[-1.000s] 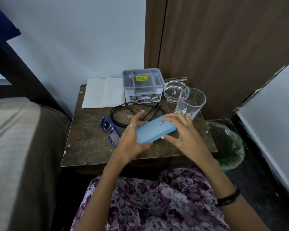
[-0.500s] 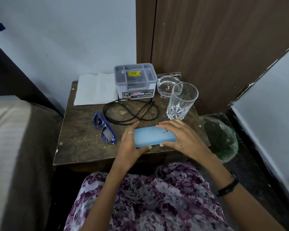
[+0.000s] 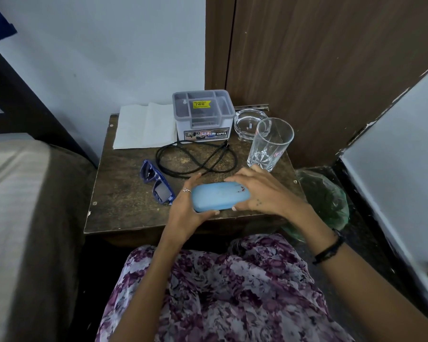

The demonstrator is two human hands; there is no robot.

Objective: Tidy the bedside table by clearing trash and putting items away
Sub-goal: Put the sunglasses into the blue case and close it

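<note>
Got both hands clamped around the blue glasses case — left hand cupping one end, right hand the other — ready to pop it open for the sunglasses just left of my grip.

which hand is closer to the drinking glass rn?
Right. The right hand grips the blue case just in front of the drinking glass, fingertips near its base. The left hand holds the case's other end, farther left, by the sunglasses.

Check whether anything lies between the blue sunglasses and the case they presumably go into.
Nothing visible does. The sunglasses lie on the table just left of the closed blue case, which the left hand and right hand hold; its shut lid is the only barrier.
</note>
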